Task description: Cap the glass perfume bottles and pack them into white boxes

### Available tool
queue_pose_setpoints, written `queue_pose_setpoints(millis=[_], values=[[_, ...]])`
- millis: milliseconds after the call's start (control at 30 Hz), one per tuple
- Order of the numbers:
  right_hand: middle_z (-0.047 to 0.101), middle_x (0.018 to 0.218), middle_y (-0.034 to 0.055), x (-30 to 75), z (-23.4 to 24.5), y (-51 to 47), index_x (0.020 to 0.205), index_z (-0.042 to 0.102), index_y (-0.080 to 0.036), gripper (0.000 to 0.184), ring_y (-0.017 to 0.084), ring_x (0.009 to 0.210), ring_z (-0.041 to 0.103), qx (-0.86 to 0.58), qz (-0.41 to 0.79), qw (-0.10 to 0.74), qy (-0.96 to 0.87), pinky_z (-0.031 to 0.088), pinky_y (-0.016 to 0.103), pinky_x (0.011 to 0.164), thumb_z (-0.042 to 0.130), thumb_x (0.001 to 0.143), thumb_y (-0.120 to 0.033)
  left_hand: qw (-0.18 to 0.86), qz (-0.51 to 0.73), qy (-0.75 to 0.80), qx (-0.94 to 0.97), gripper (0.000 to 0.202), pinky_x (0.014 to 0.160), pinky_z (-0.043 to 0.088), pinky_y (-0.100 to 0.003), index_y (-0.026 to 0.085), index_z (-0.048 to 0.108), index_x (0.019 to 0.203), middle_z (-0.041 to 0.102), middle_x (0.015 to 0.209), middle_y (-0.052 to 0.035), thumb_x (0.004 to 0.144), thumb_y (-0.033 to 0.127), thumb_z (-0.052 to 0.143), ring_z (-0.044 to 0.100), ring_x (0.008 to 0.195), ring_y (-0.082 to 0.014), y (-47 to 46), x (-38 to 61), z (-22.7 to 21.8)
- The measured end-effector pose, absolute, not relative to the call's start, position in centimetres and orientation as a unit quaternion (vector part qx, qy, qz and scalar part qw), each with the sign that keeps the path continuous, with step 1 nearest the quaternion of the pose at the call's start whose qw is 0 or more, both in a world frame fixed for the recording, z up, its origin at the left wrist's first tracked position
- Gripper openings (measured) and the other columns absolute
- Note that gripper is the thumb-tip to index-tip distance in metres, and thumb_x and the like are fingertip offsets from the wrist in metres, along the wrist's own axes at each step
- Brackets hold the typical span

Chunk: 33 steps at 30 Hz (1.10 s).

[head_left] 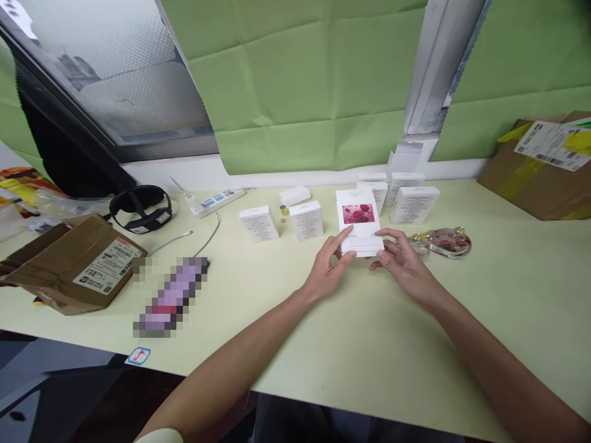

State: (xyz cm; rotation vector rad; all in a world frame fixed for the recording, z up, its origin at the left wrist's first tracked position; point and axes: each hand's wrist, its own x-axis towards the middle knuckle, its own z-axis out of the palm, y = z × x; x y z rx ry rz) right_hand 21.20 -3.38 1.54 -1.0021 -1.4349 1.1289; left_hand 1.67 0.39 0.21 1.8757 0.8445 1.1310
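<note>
A white carton [361, 231] with a pink rose picture and printed lines is held at the middle of the table, facing me. My left hand [330, 267] grips its lower left corner, thumb in front and index finger across the face. On the other side, my right hand [409, 266] has its thumb on the lower right edge, some fingers behind. Beside the right hand lies a rounded glass bottle [449, 242] with a gold-coloured neck and rosy contents. Another clear glass piece [418, 248] is partly hidden by that hand.
Several small white boxes stand behind, including one at left [259, 224] and one at right [414, 205]. A brown carton [108, 271], headset [141, 209], power strip [221, 202] and blurred phone [173, 295] occupy the left. A larger cardboard box [535, 178] sits far right.
</note>
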Motion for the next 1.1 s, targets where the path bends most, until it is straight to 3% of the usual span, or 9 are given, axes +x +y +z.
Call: queue_pose_setpoints(millis=[433,633,800,1100], values=[[0.059,0.095,0.0027,21.3,0.7,-3.1,0.118,0.053,-0.030,0.026,0.017,0.081,0.060,-0.409,0.422,0.525,-0.616,0.052,0.033,0.070,0.051,0.095,-0.043,0.385,0.466,0.342,0.720,0.045,0.081,0.044,-0.030,0.030,0.057,0.132,0.061,0.115,-0.0061,0.090,0.046,0.057,0.054,0.097,-0.0196,0.7,1.6,-0.1],[0.054,0.082,-0.0013,20.9,0.5,-3.4,0.119,0.052,-0.029,0.024,0.013,0.070,0.059,-0.403,0.413,0.526,-0.625,0.049,0.031,0.068,0.047,0.098,-0.039,0.408,0.484,0.325,0.703,0.041,0.081,0.044,-0.028,0.027,0.062,0.126,0.064,0.116,-0.0059,0.089,0.044,0.060,0.054,0.087,-0.0152,1.0,1.5,-0.4],[0.055,0.074,-0.0038,20.8,0.3,-3.5,0.122,0.051,-0.030,0.029,0.012,0.068,0.058,-0.416,0.433,0.507,-0.618,0.049,0.028,0.065,0.055,0.094,-0.037,0.421,0.494,0.331,0.685,0.038,0.073,0.045,-0.026,0.027,0.066,0.121,0.067,0.110,-0.0058,0.088,0.043,0.061,0.053,0.077,-0.0128,1.0,1.4,-0.5],[0.056,0.075,-0.0049,20.7,-1.1,-2.7,0.108,0.058,-0.026,0.028,0.008,0.042,0.055,-0.445,0.470,0.534,-0.545,0.041,0.023,0.040,0.063,0.087,-0.043,0.462,0.456,0.356,0.672,0.042,0.067,0.043,-0.024,0.024,0.066,0.120,0.065,0.109,-0.0053,0.083,0.045,0.066,0.053,0.076,-0.0126,1.1,1.5,-0.5]])
